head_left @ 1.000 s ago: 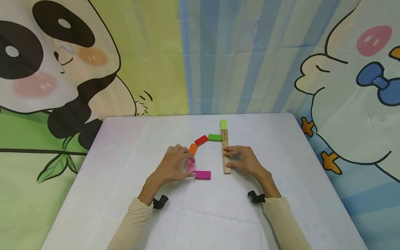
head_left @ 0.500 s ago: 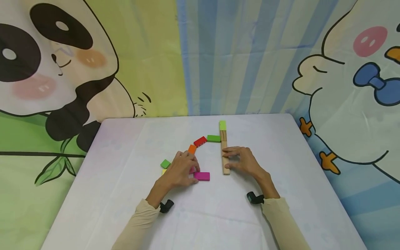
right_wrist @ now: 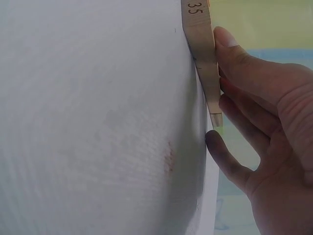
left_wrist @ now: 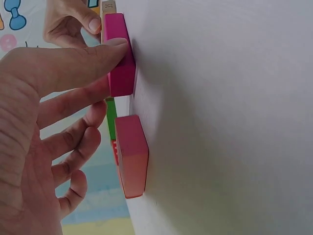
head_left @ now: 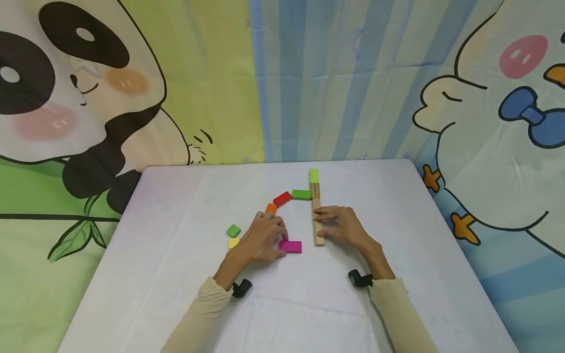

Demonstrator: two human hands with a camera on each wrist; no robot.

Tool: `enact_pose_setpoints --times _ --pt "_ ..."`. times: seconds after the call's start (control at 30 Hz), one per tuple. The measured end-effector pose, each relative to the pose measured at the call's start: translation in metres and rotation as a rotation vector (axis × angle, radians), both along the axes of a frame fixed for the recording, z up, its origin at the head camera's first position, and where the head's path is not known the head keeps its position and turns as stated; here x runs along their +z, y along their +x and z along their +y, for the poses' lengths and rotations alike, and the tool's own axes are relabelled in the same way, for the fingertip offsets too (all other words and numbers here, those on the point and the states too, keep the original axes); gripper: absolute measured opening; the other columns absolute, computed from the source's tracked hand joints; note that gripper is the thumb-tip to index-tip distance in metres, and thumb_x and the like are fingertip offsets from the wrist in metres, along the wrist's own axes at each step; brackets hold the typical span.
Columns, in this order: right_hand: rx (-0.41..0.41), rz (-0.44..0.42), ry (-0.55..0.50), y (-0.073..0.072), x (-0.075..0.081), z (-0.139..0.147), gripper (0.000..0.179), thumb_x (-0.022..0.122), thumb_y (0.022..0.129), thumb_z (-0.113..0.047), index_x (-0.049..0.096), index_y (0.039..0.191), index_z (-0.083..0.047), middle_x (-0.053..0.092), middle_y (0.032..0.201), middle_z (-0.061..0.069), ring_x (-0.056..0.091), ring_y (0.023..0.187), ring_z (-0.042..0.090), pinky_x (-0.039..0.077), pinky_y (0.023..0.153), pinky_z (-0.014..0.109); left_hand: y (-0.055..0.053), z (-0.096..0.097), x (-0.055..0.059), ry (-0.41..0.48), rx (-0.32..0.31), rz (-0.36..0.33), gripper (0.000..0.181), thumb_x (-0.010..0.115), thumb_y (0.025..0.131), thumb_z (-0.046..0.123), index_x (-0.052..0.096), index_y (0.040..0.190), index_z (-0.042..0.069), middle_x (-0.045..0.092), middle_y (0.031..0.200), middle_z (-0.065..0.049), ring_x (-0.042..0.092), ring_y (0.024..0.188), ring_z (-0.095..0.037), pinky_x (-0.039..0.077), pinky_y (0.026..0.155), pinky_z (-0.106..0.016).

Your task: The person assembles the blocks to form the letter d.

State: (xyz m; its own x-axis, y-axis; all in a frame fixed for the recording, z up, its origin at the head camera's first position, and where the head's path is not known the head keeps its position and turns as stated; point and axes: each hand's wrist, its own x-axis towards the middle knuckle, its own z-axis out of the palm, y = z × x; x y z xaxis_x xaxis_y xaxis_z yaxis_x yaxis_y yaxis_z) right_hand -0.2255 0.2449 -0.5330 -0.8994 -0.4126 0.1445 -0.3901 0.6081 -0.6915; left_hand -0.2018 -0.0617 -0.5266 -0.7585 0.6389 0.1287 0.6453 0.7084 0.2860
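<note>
My left hand point(head_left: 262, 238) pinches a magenta block point(head_left: 291, 247) by its left end; in the left wrist view the thumb lies on the near side of the block point(left_wrist: 120, 54). Just left of it lies a pink block point(left_wrist: 131, 139), seen in the left wrist view and mostly covered by my hand in the head view. My right hand point(head_left: 346, 225) rests thumb and fingertips on a line of pale wooden blocks point(head_left: 319, 239). In the right wrist view the near wooden block point(right_wrist: 198, 29) bears the number 35.
An orange block point(head_left: 271, 209), a red block point(head_left: 283, 198) and a green block point(head_left: 301, 194) curve up to the wooden line. A light green block point(head_left: 314, 176) tops that line. A small green block point(head_left: 233, 230) and a yellow block point(head_left: 233, 242) lie left on the white table point(head_left: 185, 206).
My left hand has moved from the pink block to the magenta one and slid it slightly right, uncovering the small green and yellow blocks. The right hand has stayed on the wooden line.
</note>
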Motion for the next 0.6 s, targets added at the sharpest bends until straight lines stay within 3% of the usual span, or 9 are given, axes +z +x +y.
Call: enact_pose_setpoints --times 0.37,0.6 --pt "-0.01 -0.013 0.014 0.0 0.001 -0.002 0.048 0.099 0.076 -0.014 0.084 0.121 -0.006 0.077 0.14 0.007 0.066 0.141 0.034 0.049 0.119 0.058 0.0 0.003 -0.001 -0.001 -0.004 -0.011 0.03 0.093 0.081 0.047 0.081 0.1 0.028 0.07 0.106 0.006 0.053 0.106 -0.015 0.037 0.096 -0.039" --pt "-0.002 -0.006 0.02 0.0 0.0 0.0 0.048 0.099 0.077 -0.014 0.084 0.122 -0.006 0.076 0.141 0.007 0.066 0.141 0.035 0.049 0.118 0.058 -0.002 -0.021 0.011 0.092 0.051 -0.05 0.038 0.099 0.077 0.038 0.083 0.109 0.026 0.072 0.108 0.005 0.055 0.113 -0.017 0.039 0.102 -0.044"
